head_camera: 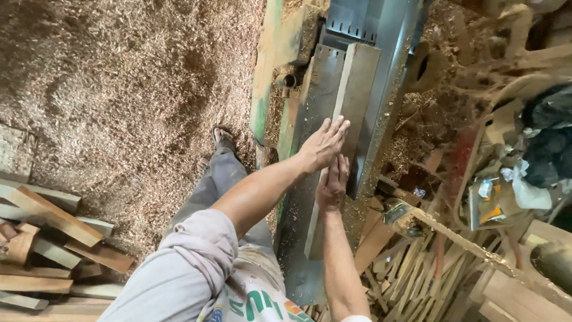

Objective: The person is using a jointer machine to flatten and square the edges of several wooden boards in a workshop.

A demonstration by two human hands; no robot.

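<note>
Plank (351, 101) lengthwise along planer bed (313, 107), under both hands.

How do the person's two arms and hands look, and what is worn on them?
Both hands, the left hand and the right hand, are bare, with no gloves, rings or watch visible. The forearms are uncovered. A short pale grey sleeve covers the left upper arm; the right shows only a pale edge.
</note>
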